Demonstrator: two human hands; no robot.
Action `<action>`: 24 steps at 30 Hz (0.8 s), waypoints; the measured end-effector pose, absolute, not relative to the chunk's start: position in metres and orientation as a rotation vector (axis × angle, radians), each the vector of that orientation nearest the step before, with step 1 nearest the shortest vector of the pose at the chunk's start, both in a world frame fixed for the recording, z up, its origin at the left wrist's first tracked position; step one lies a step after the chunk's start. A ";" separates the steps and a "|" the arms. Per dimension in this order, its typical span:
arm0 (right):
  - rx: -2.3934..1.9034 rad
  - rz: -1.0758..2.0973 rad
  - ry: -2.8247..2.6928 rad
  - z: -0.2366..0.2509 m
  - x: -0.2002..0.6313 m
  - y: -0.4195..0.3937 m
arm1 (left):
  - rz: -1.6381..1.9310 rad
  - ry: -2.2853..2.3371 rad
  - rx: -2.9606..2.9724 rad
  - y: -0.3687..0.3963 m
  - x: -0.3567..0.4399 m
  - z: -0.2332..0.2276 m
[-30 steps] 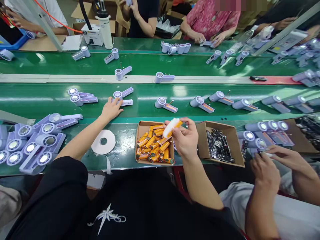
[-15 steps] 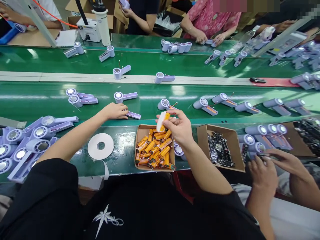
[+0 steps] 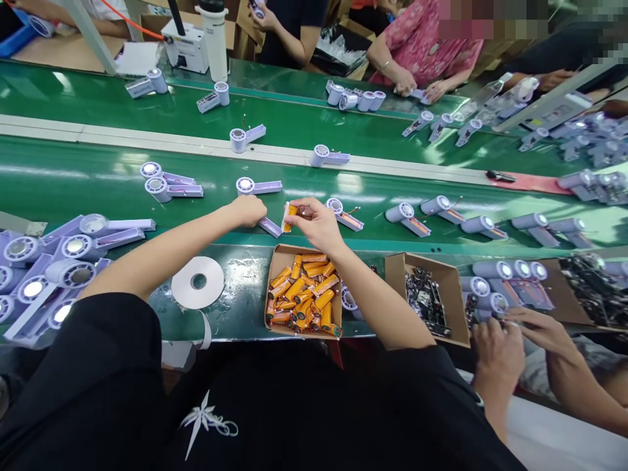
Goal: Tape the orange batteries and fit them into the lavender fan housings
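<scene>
Right hand (image 3: 314,222) pinches an orange battery cell (image 3: 289,217) beside the lilac fan housing (image 3: 269,226) pinned under my closed left hand (image 3: 249,209) at the conveyor edge; seating appears next, requiring alignment.

The head of the lilac fan housing (image 3: 269,226) is covered by the left hand (image 3: 249,210); only its handle is exposed. The orange battery cell (image 3: 289,216) is partly enclosed by the right hand (image 3: 314,222), and its lower end is concealed. The heap of fan housings (image 3: 44,261) is cut off by the left edge. The parts in the cardboard box (image 3: 429,297) are too small to be identified.
</scene>
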State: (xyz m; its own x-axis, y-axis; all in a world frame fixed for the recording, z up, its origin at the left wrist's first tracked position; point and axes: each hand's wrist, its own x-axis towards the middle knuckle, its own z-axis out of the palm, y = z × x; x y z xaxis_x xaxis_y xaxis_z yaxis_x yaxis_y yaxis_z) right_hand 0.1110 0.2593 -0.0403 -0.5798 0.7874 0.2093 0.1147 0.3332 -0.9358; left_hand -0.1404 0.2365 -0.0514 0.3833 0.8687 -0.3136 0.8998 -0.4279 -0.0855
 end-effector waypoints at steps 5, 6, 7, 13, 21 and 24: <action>-0.900 1.253 -1.952 -0.043 0.104 0.269 | -0.462 1.571 2.590 0.237 -0.137 -0.045; -0.903 1.263 -1.960 -0.042 0.103 0.269 | -0.460 1.570 2.593 0.237 -0.135 -0.045; -0.903 1.271 -1.968 -0.042 0.102 0.269 | -0.460 1.567 2.595 0.238 -0.133 -0.045; -0.872 1.237 -2.043 -0.039 0.109 0.267 | -0.426 1.507 2.622 0.240 -0.123 -0.043; -0.871 1.307 -1.898 -0.044 0.117 0.275 | -0.412 1.568 2.507 0.250 -0.103 -0.043; -0.907 1.295 -1.870 -0.050 0.122 0.279 | -0.396 1.539 2.457 0.263 -0.101 -0.039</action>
State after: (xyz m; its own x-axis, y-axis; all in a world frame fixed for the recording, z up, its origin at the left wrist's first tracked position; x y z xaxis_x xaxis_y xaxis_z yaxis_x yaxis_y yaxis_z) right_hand 0.1218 0.2789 -0.0501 -0.5266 0.8383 0.1414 0.1629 0.2627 -0.9510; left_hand -0.1013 0.2628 -0.0392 0.4171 0.8441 -0.3370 0.9020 -0.4301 0.0392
